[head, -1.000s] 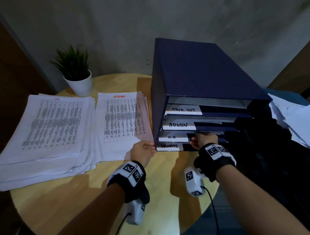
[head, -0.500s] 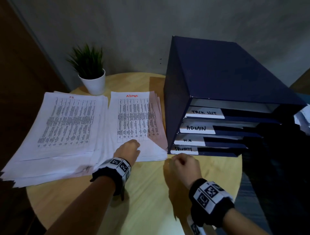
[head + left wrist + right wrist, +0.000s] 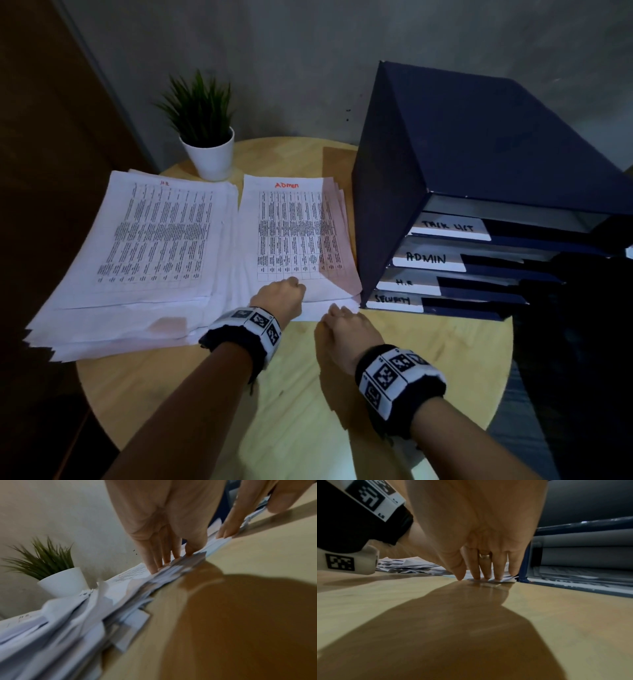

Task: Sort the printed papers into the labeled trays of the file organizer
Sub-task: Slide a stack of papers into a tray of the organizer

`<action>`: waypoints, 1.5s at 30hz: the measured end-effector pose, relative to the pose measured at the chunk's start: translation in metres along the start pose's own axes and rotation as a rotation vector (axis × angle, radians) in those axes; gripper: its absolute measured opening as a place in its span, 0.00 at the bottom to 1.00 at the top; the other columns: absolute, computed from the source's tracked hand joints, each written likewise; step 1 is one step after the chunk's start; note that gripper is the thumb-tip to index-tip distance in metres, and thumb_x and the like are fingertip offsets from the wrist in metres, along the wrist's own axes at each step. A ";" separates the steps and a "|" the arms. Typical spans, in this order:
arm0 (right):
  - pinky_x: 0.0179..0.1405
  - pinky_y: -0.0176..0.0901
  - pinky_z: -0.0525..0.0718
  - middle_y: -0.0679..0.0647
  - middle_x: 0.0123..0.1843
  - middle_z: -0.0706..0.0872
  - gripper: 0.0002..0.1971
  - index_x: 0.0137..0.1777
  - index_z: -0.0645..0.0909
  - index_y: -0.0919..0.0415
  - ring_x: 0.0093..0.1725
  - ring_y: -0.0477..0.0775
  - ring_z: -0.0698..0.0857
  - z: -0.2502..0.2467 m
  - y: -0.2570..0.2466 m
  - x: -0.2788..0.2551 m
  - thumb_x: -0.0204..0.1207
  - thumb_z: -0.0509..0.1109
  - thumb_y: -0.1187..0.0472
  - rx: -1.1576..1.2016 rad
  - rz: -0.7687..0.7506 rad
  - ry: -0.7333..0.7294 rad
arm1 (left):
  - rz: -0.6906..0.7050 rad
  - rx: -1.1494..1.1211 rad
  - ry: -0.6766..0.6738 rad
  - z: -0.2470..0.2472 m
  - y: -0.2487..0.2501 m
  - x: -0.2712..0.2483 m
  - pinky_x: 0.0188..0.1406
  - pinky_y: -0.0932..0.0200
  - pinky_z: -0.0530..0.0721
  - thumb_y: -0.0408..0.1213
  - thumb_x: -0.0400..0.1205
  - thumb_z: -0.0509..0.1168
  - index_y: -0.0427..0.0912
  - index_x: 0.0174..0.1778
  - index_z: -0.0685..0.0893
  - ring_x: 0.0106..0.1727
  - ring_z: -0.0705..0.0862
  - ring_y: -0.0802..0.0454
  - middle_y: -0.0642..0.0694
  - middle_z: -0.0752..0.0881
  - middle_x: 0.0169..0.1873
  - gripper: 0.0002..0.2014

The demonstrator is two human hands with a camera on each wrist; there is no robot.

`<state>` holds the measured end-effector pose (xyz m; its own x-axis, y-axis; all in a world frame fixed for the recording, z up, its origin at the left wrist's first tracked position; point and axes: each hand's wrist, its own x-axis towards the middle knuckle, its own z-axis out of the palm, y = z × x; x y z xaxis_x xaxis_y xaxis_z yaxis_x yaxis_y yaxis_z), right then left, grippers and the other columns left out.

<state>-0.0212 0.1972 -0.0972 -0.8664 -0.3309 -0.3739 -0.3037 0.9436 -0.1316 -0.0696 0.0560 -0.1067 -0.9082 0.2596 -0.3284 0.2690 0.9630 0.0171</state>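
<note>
Two stacks of printed papers lie on the round wooden table (image 3: 301, 394): one headed H.R (image 3: 150, 240) at the left and one headed ADMIN (image 3: 291, 233) in the middle. The dark blue file organizer (image 3: 479, 144) stands at the right, with trays labeled TASK LIST, ADMIN (image 3: 426, 257), H.R and SECURITY. My left hand (image 3: 284, 294) presses straight fingertips (image 3: 154, 568) down on the near edge of the ADMIN stack. My right hand (image 3: 342, 322) is beside it, with straight fingertips (image 3: 486, 577) on the stack's near right corner, close to the organizer's bottom tray.
A small green plant in a white pot (image 3: 209, 157) stands at the back of the table behind the stacks. A grey wall runs behind. The table's near half is bare wood, and the floor to the right is dark.
My right hand has left the organizer's lower trays and come down to the near right corner of the ADMIN stack. My left hand stays on that stack's near edge.
</note>
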 end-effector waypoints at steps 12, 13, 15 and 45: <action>0.78 0.56 0.61 0.68 0.79 0.60 0.25 0.78 0.58 0.75 0.76 0.65 0.65 -0.007 -0.023 -0.005 0.82 0.51 0.69 -0.138 0.109 -0.114 | 0.023 0.017 0.046 -0.005 0.008 -0.003 0.55 0.44 0.80 0.31 0.86 0.51 0.35 0.69 0.71 0.61 0.81 0.33 0.36 0.76 0.63 0.15; 0.78 0.56 0.61 0.68 0.79 0.60 0.25 0.78 0.57 0.75 0.77 0.64 0.66 -0.006 -0.024 -0.004 0.82 0.50 0.69 -0.108 0.114 -0.092 | 0.010 0.012 0.058 -0.004 0.009 -0.003 0.53 0.44 0.80 0.29 0.85 0.50 0.35 0.69 0.70 0.60 0.81 0.34 0.36 0.77 0.62 0.16; 0.77 0.54 0.62 0.68 0.78 0.60 0.25 0.78 0.55 0.75 0.76 0.63 0.67 -0.005 -0.025 -0.005 0.82 0.50 0.70 -0.046 0.137 -0.054 | -0.058 -0.114 0.099 -0.001 0.007 -0.002 0.51 0.44 0.80 0.28 0.84 0.50 0.35 0.66 0.70 0.54 0.83 0.34 0.36 0.80 0.58 0.15; 0.68 0.48 0.71 0.69 0.73 0.74 0.35 0.71 0.72 0.74 0.71 0.66 0.75 0.003 0.019 -0.028 0.85 0.45 0.42 1.147 0.868 0.068 | 0.180 -0.280 -0.220 0.005 0.033 -0.117 0.68 0.46 0.70 0.35 0.85 0.52 0.38 0.69 0.70 0.65 0.73 0.41 0.39 0.72 0.67 0.17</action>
<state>-0.0017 0.2239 -0.0919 -0.6351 0.3688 -0.6787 0.7724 0.3110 -0.5537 0.0471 0.0571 -0.0725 -0.7559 0.4334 -0.4907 0.2920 0.8940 0.3398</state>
